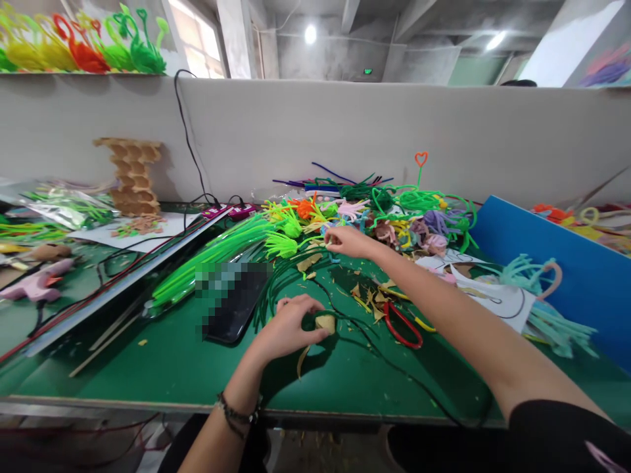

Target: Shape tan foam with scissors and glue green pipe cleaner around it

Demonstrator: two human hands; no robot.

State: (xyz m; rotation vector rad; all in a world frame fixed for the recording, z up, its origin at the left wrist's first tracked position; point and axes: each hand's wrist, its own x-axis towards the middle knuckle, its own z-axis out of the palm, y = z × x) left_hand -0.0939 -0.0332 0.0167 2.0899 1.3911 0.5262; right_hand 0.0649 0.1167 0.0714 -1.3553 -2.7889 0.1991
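Low over the green table, my left hand (296,323) curls its fingers around a small tan piece (325,322), with the thumb against it. A dark green stem runs beside this piece. Farther forward, my right hand (348,243) reaches into a heap of coloured fuzzy stems, its fingers pinched together; what lies between them is too small to make out. Light green tufted pieces (282,244) lie just left of my right hand. Red-handled scissors (403,326) and tan scraps (377,303) rest to the right of my left hand.
A black phone (236,305) and bagged green stems (207,263) lie on the left of the green table (162,371). Beyond them are a pink glue gun (42,282) and cables. A blue board (557,276) and pale teal stems (555,322) stand at the right.
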